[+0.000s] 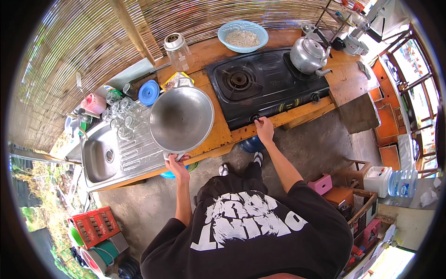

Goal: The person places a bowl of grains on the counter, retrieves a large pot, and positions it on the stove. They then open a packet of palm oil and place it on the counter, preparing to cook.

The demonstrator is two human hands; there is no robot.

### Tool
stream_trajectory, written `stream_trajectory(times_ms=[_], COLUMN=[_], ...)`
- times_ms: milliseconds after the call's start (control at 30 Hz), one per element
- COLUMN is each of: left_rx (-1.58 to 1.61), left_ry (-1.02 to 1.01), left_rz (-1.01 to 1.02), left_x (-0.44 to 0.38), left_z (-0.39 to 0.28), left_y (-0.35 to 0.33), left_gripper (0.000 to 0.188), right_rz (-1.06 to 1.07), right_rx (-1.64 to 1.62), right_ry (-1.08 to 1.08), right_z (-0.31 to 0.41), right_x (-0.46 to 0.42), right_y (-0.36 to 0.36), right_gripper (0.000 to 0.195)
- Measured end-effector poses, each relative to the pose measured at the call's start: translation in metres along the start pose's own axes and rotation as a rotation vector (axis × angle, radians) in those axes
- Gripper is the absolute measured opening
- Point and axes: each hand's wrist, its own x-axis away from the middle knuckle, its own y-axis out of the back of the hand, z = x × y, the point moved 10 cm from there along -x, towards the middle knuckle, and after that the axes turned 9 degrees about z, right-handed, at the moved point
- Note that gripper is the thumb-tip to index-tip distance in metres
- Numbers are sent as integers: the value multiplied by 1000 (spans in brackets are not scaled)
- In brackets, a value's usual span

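My left hand (177, 166) grips the near handle of a grey metal wok (182, 118). The wok's bowl is bare inside, and it sits over the seam between the sink's drainboard and the wooden counter. At the front of a black two-burner gas stove (271, 87), my right hand (264, 129) has its fingers on the left control knob (254, 118). No flame shows at the left burner (239, 81). An aluminium kettle (308, 55) stands on the right burner.
Behind the stove is a light-blue plastic basket (243, 25) of pale grains. A glass blender jar (179, 52) stands near the bamboo wall. Several upturned glasses (126, 115) crowd the drainboard beside the steel sink (99, 157). A blue lid (149, 92) lies behind the wok.
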Motion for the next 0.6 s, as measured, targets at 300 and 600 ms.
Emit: stream_trajectory(times_ms=[300,600], left_rx=[-29,-41], left_ry=[0,21], left_rz=[8,8], left_x=[-14,-25], left_z=[1,5], left_y=[-19,-32], left_gripper=[17,14], right_rz=[130,239], right_rx=[18,354], right_ry=[-49,254], right_z=[5,63], right_x=[-16,-11], right_y=[3,3], right_gripper=[12,10])
